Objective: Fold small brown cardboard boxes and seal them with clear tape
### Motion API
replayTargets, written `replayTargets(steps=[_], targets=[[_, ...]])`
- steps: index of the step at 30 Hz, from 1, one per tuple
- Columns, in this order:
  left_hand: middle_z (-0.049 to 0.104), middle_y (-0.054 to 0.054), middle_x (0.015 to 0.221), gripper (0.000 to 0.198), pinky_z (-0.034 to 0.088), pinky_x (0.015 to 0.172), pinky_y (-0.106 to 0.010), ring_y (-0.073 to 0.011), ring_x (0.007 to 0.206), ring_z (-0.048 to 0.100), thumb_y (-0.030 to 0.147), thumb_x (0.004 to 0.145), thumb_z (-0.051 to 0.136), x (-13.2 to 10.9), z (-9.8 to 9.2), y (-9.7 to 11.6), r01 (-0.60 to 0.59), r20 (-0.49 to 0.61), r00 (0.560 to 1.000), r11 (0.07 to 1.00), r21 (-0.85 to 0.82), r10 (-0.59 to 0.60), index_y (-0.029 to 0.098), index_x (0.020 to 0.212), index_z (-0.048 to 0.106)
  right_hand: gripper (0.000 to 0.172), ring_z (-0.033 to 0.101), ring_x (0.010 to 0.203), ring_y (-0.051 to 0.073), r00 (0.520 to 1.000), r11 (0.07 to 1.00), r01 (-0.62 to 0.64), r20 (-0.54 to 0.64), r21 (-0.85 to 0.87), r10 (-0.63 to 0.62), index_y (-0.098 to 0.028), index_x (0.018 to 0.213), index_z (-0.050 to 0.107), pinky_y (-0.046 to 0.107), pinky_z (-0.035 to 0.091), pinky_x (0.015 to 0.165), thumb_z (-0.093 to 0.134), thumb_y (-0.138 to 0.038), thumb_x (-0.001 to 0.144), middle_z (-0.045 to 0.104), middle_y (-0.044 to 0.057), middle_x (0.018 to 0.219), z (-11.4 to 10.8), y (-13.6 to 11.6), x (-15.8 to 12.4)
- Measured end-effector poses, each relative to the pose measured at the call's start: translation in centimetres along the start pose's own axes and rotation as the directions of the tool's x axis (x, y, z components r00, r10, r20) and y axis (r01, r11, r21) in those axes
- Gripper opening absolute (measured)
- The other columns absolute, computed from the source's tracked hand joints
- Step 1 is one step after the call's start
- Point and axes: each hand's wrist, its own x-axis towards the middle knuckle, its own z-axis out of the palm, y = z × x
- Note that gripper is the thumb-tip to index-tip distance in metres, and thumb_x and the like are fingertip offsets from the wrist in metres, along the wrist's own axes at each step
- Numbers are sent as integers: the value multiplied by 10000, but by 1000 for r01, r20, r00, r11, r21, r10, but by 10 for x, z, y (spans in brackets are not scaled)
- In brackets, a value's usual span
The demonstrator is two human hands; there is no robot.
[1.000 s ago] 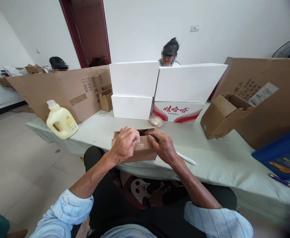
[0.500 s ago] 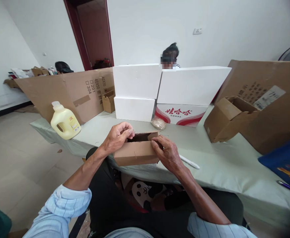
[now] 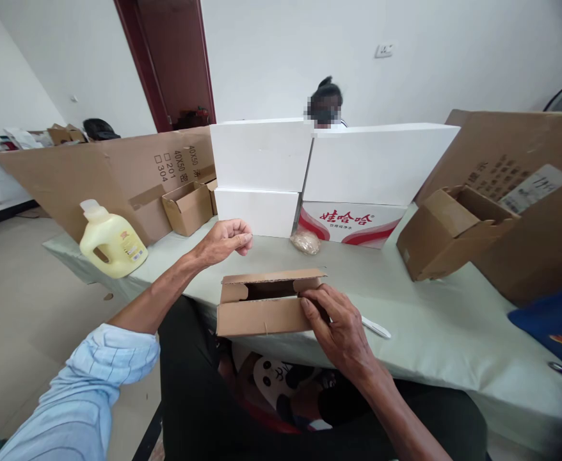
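A small brown cardboard box (image 3: 256, 314) lies at the near edge of the table (image 3: 425, 320), its top flaps partly open. My right hand (image 3: 341, 323) grips the box's right end, fingers pressed on its front and thumb at the flap. My left hand (image 3: 226, 235) hovers above the table behind and left of the box, fingers curled loosely with thumb against forefinger; nothing shows in it. A white flat stick (image 3: 376, 328) lies on the table just right of my right hand.
A yellow detergent jug (image 3: 111, 240) stands at the left. Open small cartons (image 3: 187, 206) (image 3: 449, 230) sit left and right. White foam boxes (image 3: 262, 173) and a red-printed carton (image 3: 348, 221) form a wall behind; a person sits beyond it. A small bag (image 3: 306, 241) lies in front.
My left hand let go of the box's left end and rose away toward the back left. The box's flaps came open, and my right hand stayed on its right end.
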Motion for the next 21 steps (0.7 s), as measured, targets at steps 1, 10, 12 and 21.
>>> replayTargets(steps=[1, 10, 12, 21], targets=[[698, -13, 764, 263, 582, 687, -263, -112, 671, 651, 371, 866, 804, 9, 1, -7, 14, 19, 1000, 1000, -2, -14, 159, 834, 653, 190, 701, 916, 223, 1000, 1000, 9, -1, -5, -9, -227, 1054, 708, 373, 513, 813, 529, -270, 1103, 756, 65, 988, -2, 0, -2], [638, 22, 684, 138, 519, 617, -248, -96, 592, 596, 164, 832, 733, 113, 48, -84, 106, 184, 975, 990, 89, -121, 163, 837, 595, 169, 704, 1044, 222, 998, 998, 53, -20, -22, -54, -235, 1189, 681, 376, 527, 903, 565, -175, 1081, 758, 55, 1095, -17, 2, -18], [605, 40, 649, 139, 472, 591, -235, -93, 571, 568, 142, 824, 712, 139, 63, -102, 97, 199, 973, 989, 114, -118, 172, 818, 577, 195, 711, 1030, 223, 998, 999, 49, -29, -9, -49, -238, 1207, 674, 377, 537, 887, 567, -156, 1067, 758, 54, 1080, -20, 4, -20], [513, 56, 694, 165, 346, 625, -265, -126, 648, 446, 128, 794, 653, 228, 128, -159, -40, 271, 962, 955, 294, -43, 209, 759, 514, 327, 769, 930, 278, 998, 994, -59, -3, 87, 60, -299, 1277, 688, 426, 607, 770, 592, -144, 1005, 784, 57, 1005, -36, 13, -23]])
